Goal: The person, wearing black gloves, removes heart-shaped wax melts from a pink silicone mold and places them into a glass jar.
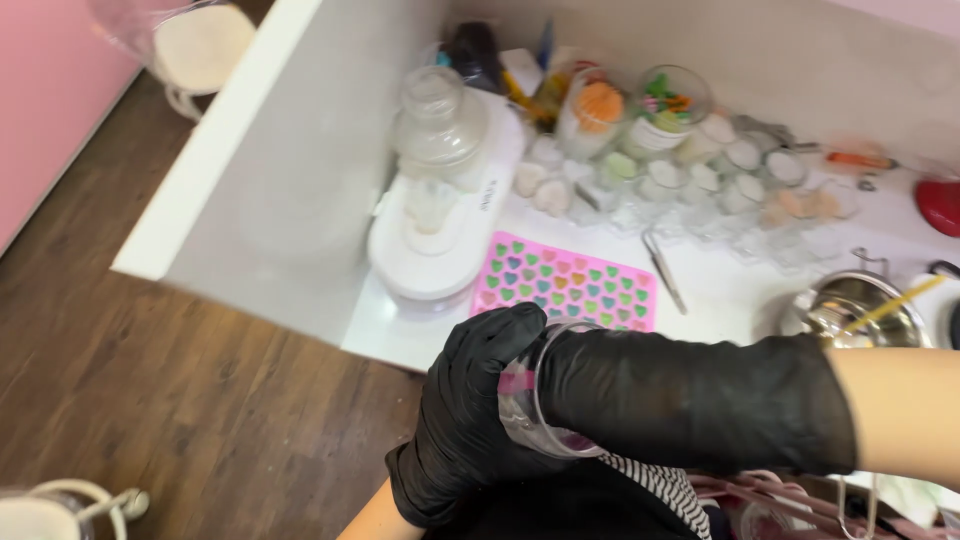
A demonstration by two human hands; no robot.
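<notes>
Looking down from head height, two black-gloved hands meet at the bottom centre, over the white counter's (pixel 300 200) front edge. Going from left to right: a dark wood floor, then the counter with a white machine (pixel 430 250) topped by a clear jar, then a pink silicone mould (pixel 565 285) filled with small coloured hearts, then one pair of metal tweezers (pixel 663 272), and a steel pot (pixel 860 305) with a yellow stick in it at far right. Along the back wall stands a crowd of small glass jars (too many and too blurred to count).

One clear plastic cup (pixel 530 405), tinted pink inside, lies tipped on its side, its long axis running left to right with the mouth facing right. The left hand (pixel 470 420) cups it from the left and beneath, fingers curled closed around its wall. The right hand (pixel 690 400) comes in from the right, fingers bunched at or inside the mouth; whether they grip anything there cannot be told. Both hands touch the cup, which sits just in front of the mould.
</notes>
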